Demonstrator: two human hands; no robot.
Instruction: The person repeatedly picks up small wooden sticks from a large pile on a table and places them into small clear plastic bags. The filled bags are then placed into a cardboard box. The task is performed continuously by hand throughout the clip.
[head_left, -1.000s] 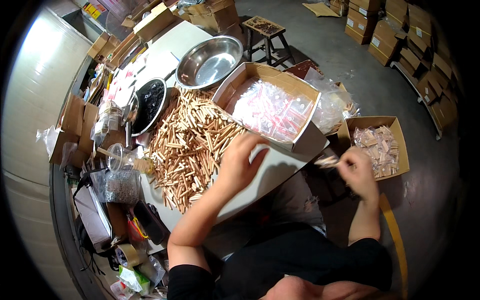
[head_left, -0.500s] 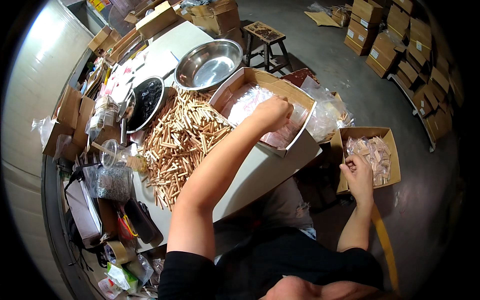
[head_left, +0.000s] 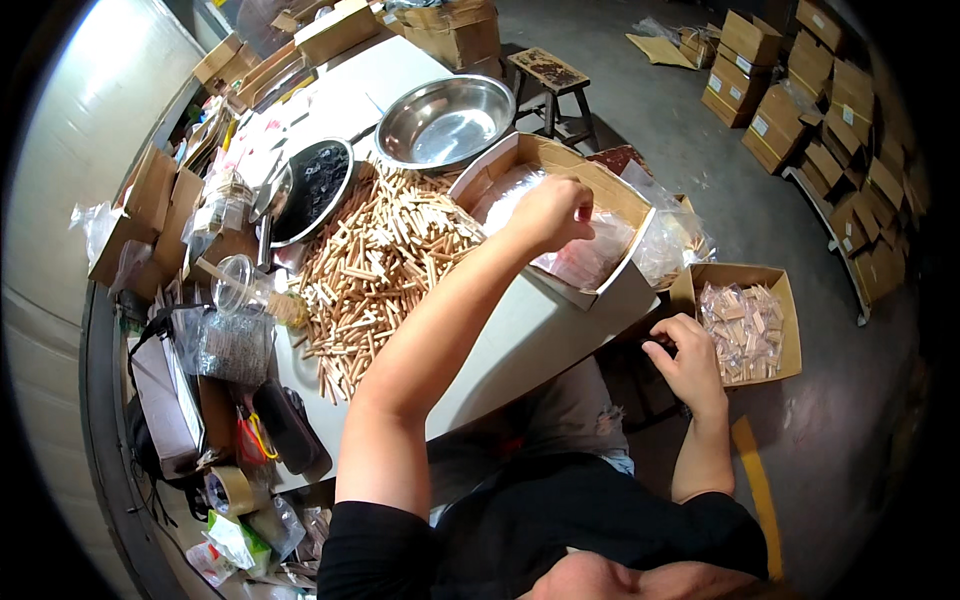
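My left hand hangs over an open cardboard box of clear plastic bags. Its fingers are curled together, and what they hold, if anything, is hidden. My right hand is beside the left wall of a lower cardboard box. Thumb and fingers there are bent but apart, with nothing visible between them. Small bagged packets of wooden pieces fill that lower box. Left of my left forearm, a large heap of short wooden sticks covers part of the white table.
Behind the heap are a steel basin and a bowl of black material. Scissors, a dark case and a tape roll lie at the left. A wooden stool and stacked cartons are beyond.
My right hand has drawn left, off the box of packets, and its thumb and fingers have parted. My left hand stays over the bags. The whole view has shifted slightly.
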